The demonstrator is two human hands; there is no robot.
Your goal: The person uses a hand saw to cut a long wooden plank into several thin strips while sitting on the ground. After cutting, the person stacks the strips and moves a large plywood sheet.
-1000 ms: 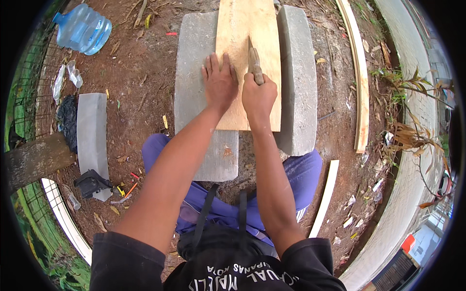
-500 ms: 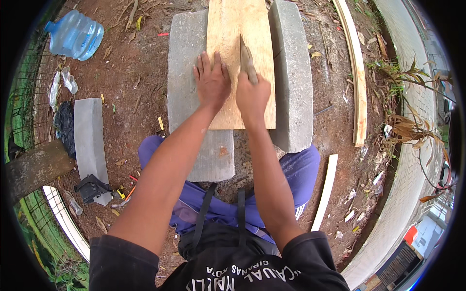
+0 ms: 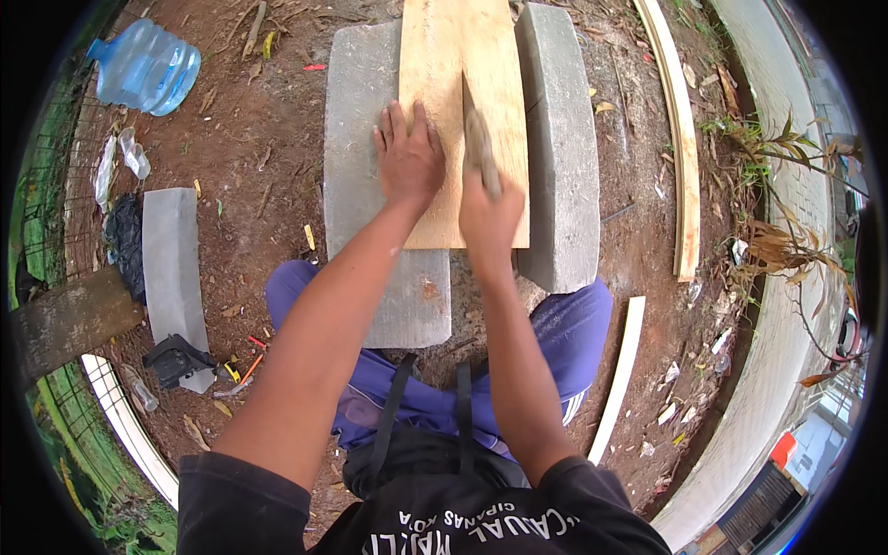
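A pale wooden plank lies lengthwise in front of me, resting over grey concrete blocks. My left hand presses flat on its left part, fingers spread, fingertips reaching the plank's left edge. In my right hand is a handsaw, gripped by its worn, light-coloured handle. The narrow dark blade points away from me and meets the plank right of its middle, seen nearly edge-on. Motion slightly blurs the handle and right hand. How deep the blade sits in the wood I cannot tell.
Concrete blocks stand left and right of the plank. A grey slab with a black object lies left, near a blue water jug. Wood strips lie right, before a pale wall.
My right hand and the handsaw have moved back toward me along the plank. My left hand stays pressed on the wood; the whole view has shifted slightly.
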